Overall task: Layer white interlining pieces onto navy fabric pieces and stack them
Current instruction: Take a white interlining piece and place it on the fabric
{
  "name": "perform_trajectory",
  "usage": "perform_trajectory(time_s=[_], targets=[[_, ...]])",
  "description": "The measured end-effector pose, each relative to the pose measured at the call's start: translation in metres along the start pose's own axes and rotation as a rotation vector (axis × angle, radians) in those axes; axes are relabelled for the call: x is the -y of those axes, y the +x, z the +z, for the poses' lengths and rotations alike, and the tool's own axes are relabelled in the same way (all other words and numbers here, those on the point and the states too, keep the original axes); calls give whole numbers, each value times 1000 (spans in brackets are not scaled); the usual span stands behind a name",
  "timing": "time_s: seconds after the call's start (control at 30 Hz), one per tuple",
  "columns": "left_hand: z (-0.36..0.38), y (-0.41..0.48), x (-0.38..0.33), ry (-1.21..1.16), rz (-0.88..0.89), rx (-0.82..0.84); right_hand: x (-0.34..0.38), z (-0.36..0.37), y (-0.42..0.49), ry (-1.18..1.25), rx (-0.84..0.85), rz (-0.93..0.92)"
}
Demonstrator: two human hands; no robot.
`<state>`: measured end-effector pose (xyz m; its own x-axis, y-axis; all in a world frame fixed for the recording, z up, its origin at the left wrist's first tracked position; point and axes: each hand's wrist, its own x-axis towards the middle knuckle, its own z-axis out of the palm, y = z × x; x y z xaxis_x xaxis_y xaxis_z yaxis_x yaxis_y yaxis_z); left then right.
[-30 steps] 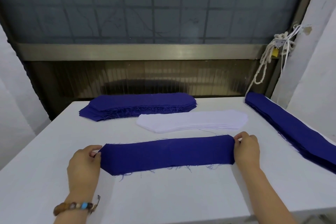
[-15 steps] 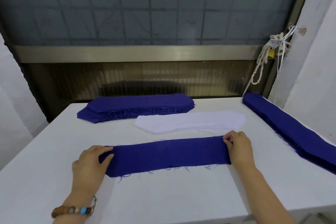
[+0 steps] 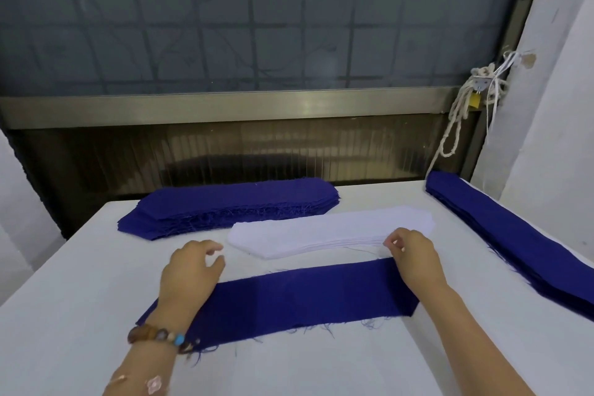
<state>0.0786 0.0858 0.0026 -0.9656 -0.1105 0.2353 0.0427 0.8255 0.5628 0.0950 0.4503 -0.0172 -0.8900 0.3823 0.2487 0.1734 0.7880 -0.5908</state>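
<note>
A single navy fabric piece (image 3: pixel 289 302) lies flat on the white table (image 3: pixel 305 366) in front of me. Just beyond it sits a stack of white interlining pieces (image 3: pixel 328 228). My right hand (image 3: pixel 414 254) is at the stack's right front edge, fingertips curled and pinching at the top layers. My left hand (image 3: pixel 189 273) hovers past the navy piece's left end, fingers loosely curled, holding nothing, just short of the white stack's left tip. A beaded bracelet is on my left wrist.
A thick stack of navy pieces (image 3: pixel 231 206) lies at the back of the table. Another long navy stack (image 3: pixel 514 235) runs along the right edge. A knotted rope (image 3: pixel 456 119) hangs by the window frame at the right.
Both hands let go of the navy piece's ends and moved forward to the white stack. The navy piece now lies flat and still.
</note>
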Motion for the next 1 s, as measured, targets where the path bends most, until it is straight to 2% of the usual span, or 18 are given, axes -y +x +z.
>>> perform_trajectory(time_s=[0.13,0.3,0.5,0.77,1.0], targets=[[26,31,-32,-42,78,-15,20,12,21,45,-32,-62],[52,55,-53,106,71,16,47,35,44,60,-23,-140],[74,51,-42,346,75,45,47,58,54,163,84,-29],[74,50,-38,251,140,-40,41,64,57,179,51,-26],[68,49,-39,-38,153,-174,41,66,57,158,33,-30]])
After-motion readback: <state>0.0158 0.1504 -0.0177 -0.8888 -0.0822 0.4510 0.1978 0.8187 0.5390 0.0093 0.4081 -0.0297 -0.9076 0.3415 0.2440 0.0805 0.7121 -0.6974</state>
